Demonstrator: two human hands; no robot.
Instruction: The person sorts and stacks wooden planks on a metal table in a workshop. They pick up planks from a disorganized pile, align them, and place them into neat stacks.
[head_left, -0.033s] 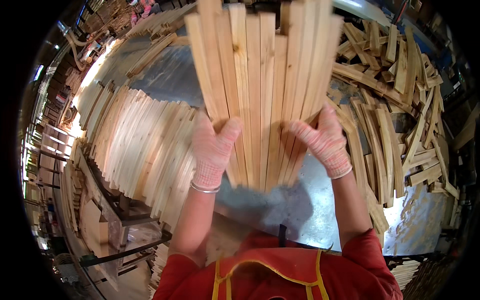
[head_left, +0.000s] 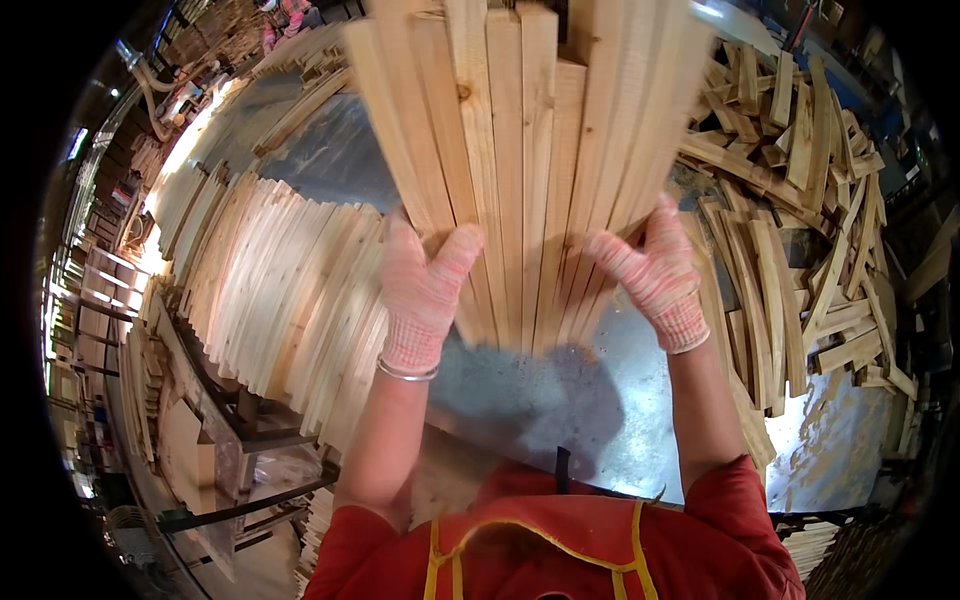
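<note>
A bundle of long, pale wooden slats (head_left: 508,190) stands on end in front of me, its far ends fanned wider and uneven. My left hand (head_left: 428,290), in a pink-and-white knitted glove, grips the bundle's left side with the thumb across its face. On the right side my right hand (head_left: 655,275), gloved alike, clamps it the same way. Both hands' other fingers are mostly hidden behind the wood. The lower ends of the slats appear lifted above the metal tabletop (head_left: 530,415), where a shadow falls. The top ends run out of the picture.
A close-packed row of slats (head_left: 290,290) lies to the left. Curved and broken wooden strips (head_left: 770,270) are heaped at the right. More slats (head_left: 305,110) lie at the far left of the table. Another person (head_left: 285,22) is at the far upper left.
The slat bundle has moved slightly up and away from the tabletop, and its top ends look larger and closer. Both hands keep their grip on its sides.
</note>
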